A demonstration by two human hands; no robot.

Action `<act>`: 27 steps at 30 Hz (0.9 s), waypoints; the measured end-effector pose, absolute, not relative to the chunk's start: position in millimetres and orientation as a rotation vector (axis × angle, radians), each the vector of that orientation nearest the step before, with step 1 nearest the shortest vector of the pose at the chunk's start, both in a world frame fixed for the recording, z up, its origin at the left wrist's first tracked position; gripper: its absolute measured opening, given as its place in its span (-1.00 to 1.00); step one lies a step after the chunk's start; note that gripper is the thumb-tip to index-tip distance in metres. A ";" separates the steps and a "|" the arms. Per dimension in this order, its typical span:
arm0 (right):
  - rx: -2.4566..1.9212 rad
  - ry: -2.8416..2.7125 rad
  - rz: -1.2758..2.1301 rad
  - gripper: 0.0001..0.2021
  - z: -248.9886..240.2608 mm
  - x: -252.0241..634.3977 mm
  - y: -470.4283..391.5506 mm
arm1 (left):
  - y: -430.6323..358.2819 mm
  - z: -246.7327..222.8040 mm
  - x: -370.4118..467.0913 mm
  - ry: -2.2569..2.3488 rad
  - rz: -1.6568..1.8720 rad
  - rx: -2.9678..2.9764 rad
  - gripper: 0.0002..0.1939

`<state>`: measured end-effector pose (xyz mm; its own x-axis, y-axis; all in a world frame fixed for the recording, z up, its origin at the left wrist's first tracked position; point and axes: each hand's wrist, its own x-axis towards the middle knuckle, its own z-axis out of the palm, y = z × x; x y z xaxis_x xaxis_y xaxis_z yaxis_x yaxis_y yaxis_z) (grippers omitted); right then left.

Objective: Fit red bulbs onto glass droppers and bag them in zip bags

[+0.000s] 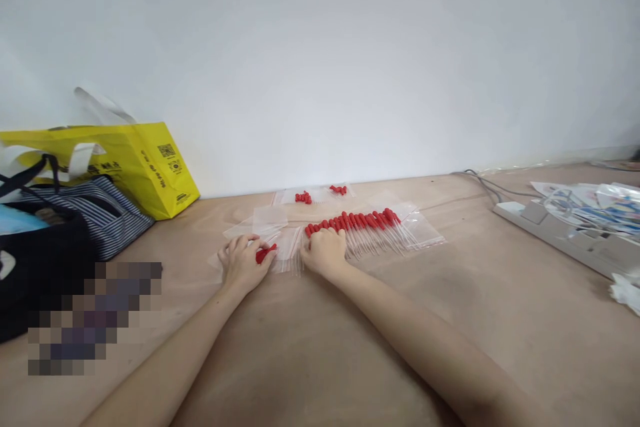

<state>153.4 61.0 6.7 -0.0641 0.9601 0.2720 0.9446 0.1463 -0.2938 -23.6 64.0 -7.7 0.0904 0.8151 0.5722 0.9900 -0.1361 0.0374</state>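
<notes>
My left hand (243, 261) is curled over the clear plastic bags, its thumb and fingers closed about a small bunch of red pieces (266, 253). Close to its right, my right hand (326, 251) has its fingers bent down at the left end of a long row of red-headed thin white sticks (370, 221). What its fingertips hold is hidden beneath the hand. The row lies side by side, red ends away from me, partly over clear zip bags (425, 232). Several pale stick ends show between my hands.
Behind the row, two small red bunches (303, 197) (339, 190) lie on clear bags by the wall. A yellow bag (160, 173), a striped bag (117, 213) and a black bag (60, 267) stand left. A white power strip (555, 237), cables and plastic-wrapped items (600, 207) lie right.
</notes>
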 end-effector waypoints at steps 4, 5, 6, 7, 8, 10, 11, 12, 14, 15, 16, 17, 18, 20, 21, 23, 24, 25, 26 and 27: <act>-1.927 -2.043 0.190 -0.72 12.3 140.7 67.4 | 65.3 -9.0 -24.6 -1.759 -0.678 -1.997 -0.84; -1.939 -2.042 0.221 -0.72 13.2 138.4 69.2 | 65.3 -9.0 -24.5 -1.747 -0.699 -1.988 -0.84; -1.949 -2.036 0.248 -0.72 13.8 136.2 70.8 | 64.9 -8.8 -24.2 -1.730 -0.730 -1.979 -0.83; -1.959 -2.028 0.269 -0.71 14.3 134.1 72.3 | 64.2 -8.3 -23.8 -1.710 -0.772 -1.966 -0.82; -1.969 -2.018 0.288 -0.71 14.7 132.0 73.5 | 63.0 -7.6 -23.3 -1.687 -0.821 -1.952 -0.81; -1.993 -2.004 0.322 -0.72 16.2 128.5 74.9 | 59.5 -5.5 -21.8 -1.637 -0.916 -1.925 -0.78; -1.998 -2.003 0.335 -0.72 17.5 127.7 75.0 | 56.9 -4.3 -20.7 -1.611 -0.955 -1.921 -0.77; -1.999 -2.003 0.344 -0.72 19.5 127.9 74.6 | 53.8 -3.1 -19.2 -1.581 -0.987 -1.928 -0.77; -1.977 -2.023 0.346 -0.72 25.0 133.1 71.7 | 45.6 -0.5 -14.4 -1.500 -1.031 -1.995 -0.79; -1.955 -2.044 0.337 -0.72 28.1 138.8 69.1 | 40.6 0.6 -10.8 -1.450 -1.040 -2.059 -0.80; -1.931 -2.073 0.327 -0.73 30.9 146.7 65.6 | 35.1 1.7 -6.3 -1.394 -1.037 -2.143 -0.81; -1.901 -2.113 0.315 -0.73 33.0 156.8 61.3 | 29.2 2.5 -1.0 -1.337 -1.015 -2.249 -0.83; -1.872 -2.152 0.298 -0.74 34.1 168.8 56.2 | 23.3 3.2 4.9 -1.287 -0.974 -2.361 -0.84; -1.778 -2.261 0.291 -0.78 32.0 196.7 43.9 | 12.4 4.0 17.4 -1.185 -0.863 -2.590 -0.87; -1.702 -2.280 0.251 -0.78 28.7 211.1 37.2 | 7.9 4.2 23.3 -1.140 -0.814 -2.684 -0.88; -1.526 -2.354 0.162 -0.80 18.9 237.3 24.4 | 1.9 4.3 32.6 -1.113 -0.766 -2.795 -0.90; -1.445 -2.402 0.113 -0.82 13.2 248.0 18.9 | 0.3 4.2 35.7 -1.129 -0.760 -2.815 -0.90; -1.383 -2.432 0.075 -0.84 7.5 256.7 14.3 | -0.5 4.1 37.9 -1.154 -0.761 -2.821 -0.90; -1.326 -2.451 0.049 -0.85 2.0 263.4 10.6 | -0.8 3.8 39.3 -1.179 -0.763 -2.820 -0.90; -1.272 -2.465 0.034 -0.85 -2.8 268.2 7.9 | -0.9 3.4 40.0 -1.198 -0.764 -2.817 -0.88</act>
